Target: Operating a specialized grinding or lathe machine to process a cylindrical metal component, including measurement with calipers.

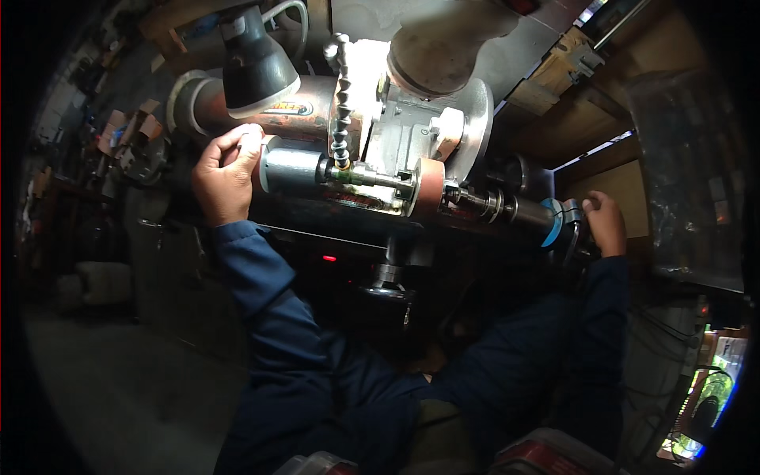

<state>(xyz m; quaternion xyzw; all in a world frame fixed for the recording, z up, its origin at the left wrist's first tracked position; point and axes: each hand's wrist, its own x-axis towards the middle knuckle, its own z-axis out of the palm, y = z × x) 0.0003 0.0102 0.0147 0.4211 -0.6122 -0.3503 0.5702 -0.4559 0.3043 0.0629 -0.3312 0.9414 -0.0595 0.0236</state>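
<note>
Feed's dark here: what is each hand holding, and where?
Left hand grips the grey cylinder's left end; right hand grips the blue-ringed knob at the machine's right end.

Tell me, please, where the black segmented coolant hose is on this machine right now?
In the head view, the segmented coolant hose hangs down the upper centre of the machine, just right of the left hand and right of the black lamp shade.

Shiny metal cylinder point(291, 170); rusty painted housing point(305, 111); matt cloth sleeve point(261, 273).
</note>
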